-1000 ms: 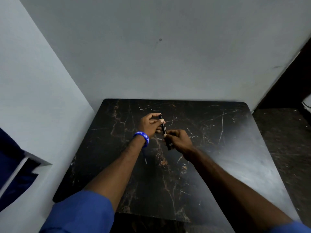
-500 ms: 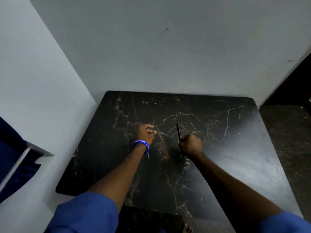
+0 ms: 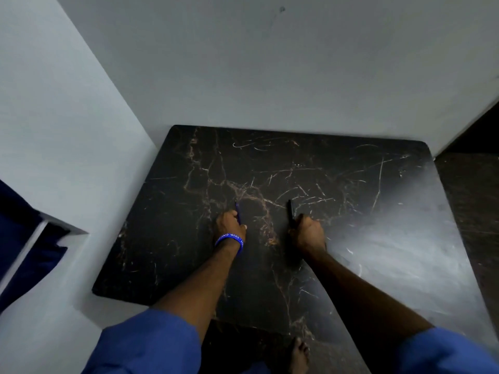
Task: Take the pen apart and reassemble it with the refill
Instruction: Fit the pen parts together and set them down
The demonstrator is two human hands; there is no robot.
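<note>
The left hand (image 3: 230,224), wearing a blue wristband (image 3: 229,241), grips the thin blue refill (image 3: 238,211). The right hand (image 3: 307,233) is closed around the black pen barrel (image 3: 290,212). Both parts point away over the dark marble bench (image 3: 378,211), well apart.

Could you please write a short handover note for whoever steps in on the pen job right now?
Left hand: closed on the thin blue refill, tip pointing away.
Right hand: closed on the black pen barrel.
Both hands sit low over the dark marble table, apart from each other.
Done: pen is apart, refill out.
Left: slide the refill into the barrel and close the pen. No other parts are visible.
</note>
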